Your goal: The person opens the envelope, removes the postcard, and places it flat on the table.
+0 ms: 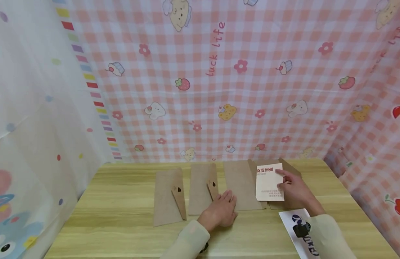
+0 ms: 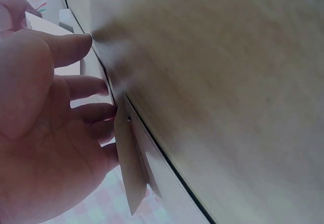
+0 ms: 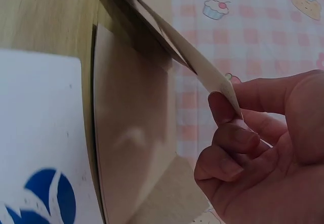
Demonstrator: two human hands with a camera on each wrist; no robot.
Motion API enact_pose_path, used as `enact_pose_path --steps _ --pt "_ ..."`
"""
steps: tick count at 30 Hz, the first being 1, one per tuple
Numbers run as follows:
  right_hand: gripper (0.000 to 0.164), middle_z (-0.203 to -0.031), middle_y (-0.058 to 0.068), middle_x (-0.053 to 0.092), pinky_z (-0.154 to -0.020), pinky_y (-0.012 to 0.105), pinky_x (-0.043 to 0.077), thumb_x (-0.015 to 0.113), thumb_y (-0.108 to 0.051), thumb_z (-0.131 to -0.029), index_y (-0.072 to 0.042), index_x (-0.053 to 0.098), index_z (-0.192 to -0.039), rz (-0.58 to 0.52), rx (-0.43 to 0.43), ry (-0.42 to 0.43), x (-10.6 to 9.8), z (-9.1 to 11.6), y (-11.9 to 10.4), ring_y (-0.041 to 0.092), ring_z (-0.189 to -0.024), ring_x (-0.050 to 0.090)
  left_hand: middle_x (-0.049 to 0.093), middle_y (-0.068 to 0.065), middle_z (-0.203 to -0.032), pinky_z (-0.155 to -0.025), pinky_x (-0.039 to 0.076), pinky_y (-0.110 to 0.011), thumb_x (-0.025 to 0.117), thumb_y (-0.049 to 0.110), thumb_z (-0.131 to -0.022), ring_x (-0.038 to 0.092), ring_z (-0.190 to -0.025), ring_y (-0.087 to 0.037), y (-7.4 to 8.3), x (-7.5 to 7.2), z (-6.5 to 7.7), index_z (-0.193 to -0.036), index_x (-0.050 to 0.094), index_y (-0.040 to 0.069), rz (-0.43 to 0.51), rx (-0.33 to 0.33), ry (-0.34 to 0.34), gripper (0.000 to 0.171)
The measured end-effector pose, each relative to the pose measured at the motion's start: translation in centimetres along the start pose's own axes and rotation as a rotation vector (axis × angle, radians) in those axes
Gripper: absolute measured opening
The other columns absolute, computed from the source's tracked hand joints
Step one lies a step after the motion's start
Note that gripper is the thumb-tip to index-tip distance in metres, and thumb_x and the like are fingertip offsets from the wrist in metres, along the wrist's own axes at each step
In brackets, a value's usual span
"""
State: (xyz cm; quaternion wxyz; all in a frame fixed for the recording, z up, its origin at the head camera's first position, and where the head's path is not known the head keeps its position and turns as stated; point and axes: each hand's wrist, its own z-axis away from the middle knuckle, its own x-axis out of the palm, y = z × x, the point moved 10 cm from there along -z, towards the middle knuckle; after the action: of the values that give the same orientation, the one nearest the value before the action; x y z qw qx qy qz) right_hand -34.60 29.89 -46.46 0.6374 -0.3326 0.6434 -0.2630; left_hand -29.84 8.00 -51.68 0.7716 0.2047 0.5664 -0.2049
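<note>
My right hand pinches the right edge of a cream card with red and pale printed characters, between thumb and fingers. The card is lifted and tilted, partly over the third brown paper envelope and the rightmost envelope. In the right wrist view the rightmost envelope lies beneath the raised card. My left hand rests with extended fingers on the lower left part of the third envelope, close to the flap of the second envelope. Its palm holds nothing.
A leftmost brown envelope lies with its flap partly raised. A white printed sheet with a blue logo lies at the front right, partly under the right forearm. Patterned cloth hangs behind the wooden table.
</note>
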Motion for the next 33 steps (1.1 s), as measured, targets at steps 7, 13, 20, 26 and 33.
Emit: enact_pose_path --steps 7,13,20,26,33 --pt "0.056 -0.095 0.012 0.052 -0.064 0.025 0.040 0.063 -0.005 -0.092 0.007 0.044 -0.143 0.036 0.047 0.005 -0.5 0.4 0.8 0.019 -0.083 0.051 0.024 -0.007 -0.164 -0.121 0.022 -0.035 0.045 0.038 -0.104 0.018 -0.152 -0.018 -0.2 0.1 0.0 -0.155 0.034 0.012 0.002 0.001 0.003 0.058" --pt "0.057 -0.094 0.012 0.051 -0.062 0.024 0.041 0.064 -0.005 -0.092 0.007 0.044 -0.144 0.024 0.051 0.010 -0.7 1.1 0.7 0.019 -0.081 0.051 0.022 -0.007 -0.164 -0.121 0.021 -0.036 0.044 0.037 -0.105 0.017 -0.152 -0.017 -0.2 0.2 0.1 -0.156 0.032 0.012 0.020 0.002 -0.006 0.058" --pt "0.057 -0.094 0.012 0.051 -0.060 0.023 0.041 0.066 -0.005 -0.091 0.006 0.045 -0.144 0.000 0.042 0.019 -0.8 1.9 0.2 0.015 -0.077 0.052 0.022 -0.007 -0.164 -0.121 0.021 -0.036 0.043 0.037 -0.105 0.017 -0.152 -0.018 -0.3 0.1 -0.1 -0.156 0.032 0.012 0.007 0.004 0.005 0.057" --pt "0.058 -0.097 0.013 0.049 -0.058 0.024 0.039 0.066 -0.005 -0.091 0.002 0.045 -0.145 -0.023 0.059 0.004 -0.4 2.4 0.5 0.013 -0.074 0.049 0.021 -0.007 -0.164 -0.121 0.021 -0.036 0.043 0.038 -0.105 0.017 -0.152 -0.018 -0.4 0.2 -0.1 -0.156 0.031 0.013 0.011 0.009 0.006 0.058" --pt "0.061 -0.097 0.012 0.048 -0.053 0.023 0.039 0.067 -0.005 -0.091 0.001 0.043 -0.147 -0.115 0.045 -0.018 -0.1 3.1 0.2 0.008 -0.063 0.043 0.022 -0.006 -0.164 -0.121 0.021 -0.036 0.043 0.037 -0.105 0.017 -0.152 -0.017 -0.3 0.1 0.1 -0.156 0.031 0.013 0.000 0.009 0.004 0.058"
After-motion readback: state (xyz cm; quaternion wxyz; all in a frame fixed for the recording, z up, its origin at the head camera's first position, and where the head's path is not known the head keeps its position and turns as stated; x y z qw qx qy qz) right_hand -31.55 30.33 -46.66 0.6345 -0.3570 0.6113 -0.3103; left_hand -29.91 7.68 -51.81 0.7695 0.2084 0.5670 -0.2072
